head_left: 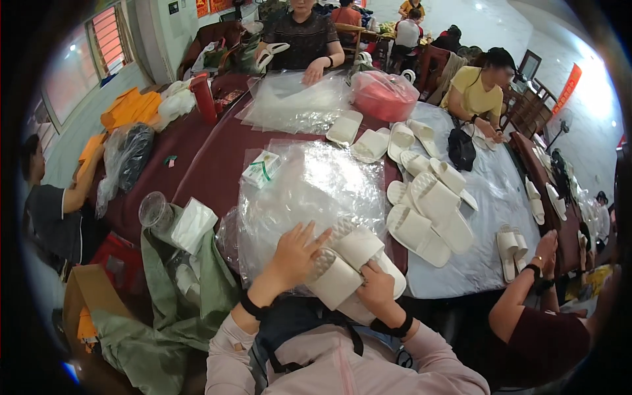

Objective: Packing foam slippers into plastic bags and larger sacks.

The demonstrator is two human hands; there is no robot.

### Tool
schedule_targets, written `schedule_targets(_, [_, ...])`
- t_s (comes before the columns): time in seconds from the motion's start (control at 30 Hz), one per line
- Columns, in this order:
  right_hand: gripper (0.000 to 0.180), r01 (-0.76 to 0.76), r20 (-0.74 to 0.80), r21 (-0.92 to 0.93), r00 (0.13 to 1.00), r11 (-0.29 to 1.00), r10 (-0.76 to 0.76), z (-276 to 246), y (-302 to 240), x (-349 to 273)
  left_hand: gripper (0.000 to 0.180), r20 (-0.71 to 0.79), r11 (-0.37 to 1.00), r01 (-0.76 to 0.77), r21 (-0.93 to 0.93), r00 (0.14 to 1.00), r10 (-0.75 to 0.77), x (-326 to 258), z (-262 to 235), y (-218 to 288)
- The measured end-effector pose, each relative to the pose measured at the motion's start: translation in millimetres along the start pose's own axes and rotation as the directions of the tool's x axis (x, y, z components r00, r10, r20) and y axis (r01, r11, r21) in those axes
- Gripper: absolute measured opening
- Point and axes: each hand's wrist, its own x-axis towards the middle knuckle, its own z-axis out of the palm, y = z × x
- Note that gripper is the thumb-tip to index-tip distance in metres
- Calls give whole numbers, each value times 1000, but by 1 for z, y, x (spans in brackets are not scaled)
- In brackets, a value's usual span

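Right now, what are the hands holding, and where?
A pair of white slippers: the right hand grips their near edge from below, and the left hand presses on the upper slipper's strap end.

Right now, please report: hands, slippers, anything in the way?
Left hand flat on clear plastic bags. Right hand grips white slipper pair. Loose slippers lie right, apart.

Clear plastic bag stack (309, 191), landmark: flat, low, passable from above. Left of stack: small green-and-white box (261, 168) at its upper corner, then bare dark red tabletop (197, 164), open. Right of stack: loose white slippers (424, 204) crowd the cloth, blocking. Beyond stack: second bag pile (293, 105), red bagged bundle (384, 95). Near-left of stack: plastic cup (154, 210), tissue pack (192, 225).
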Motion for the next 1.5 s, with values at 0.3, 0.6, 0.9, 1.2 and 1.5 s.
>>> schedule_targets(0.3, [31, 112, -217, -38, 969, 993, -118, 4, -6, 21, 46, -35, 988, -3, 153, 999, 8, 8, -6, 38])
schedule_targets(0.6, [40, 190, -257, 16, 950, 982, -179, 22, 13, 26, 48, 35, 986, -160, 37, 987, 159, 13, 3, 62])
schedule_targets(0.9, [41, 249, -374, 246, 916, 937, -145, 5, -7, 49, 41, 60, 930, -351, -107, 932, 359, -1, 32, 84])
schedule_targets(1.2, [34, -65, -208, 380, 966, 923, 154, 46, 9, 53, 85, -283, 985, 146, -96, 944, -167, -12, 19, 32])
schedule_targets(1.5, [26, -83, -248, 483, 942, 871, 227, 45, -5, 59, 100, -7, -36, -45, -998, 706, -708, -8, 29, 29])
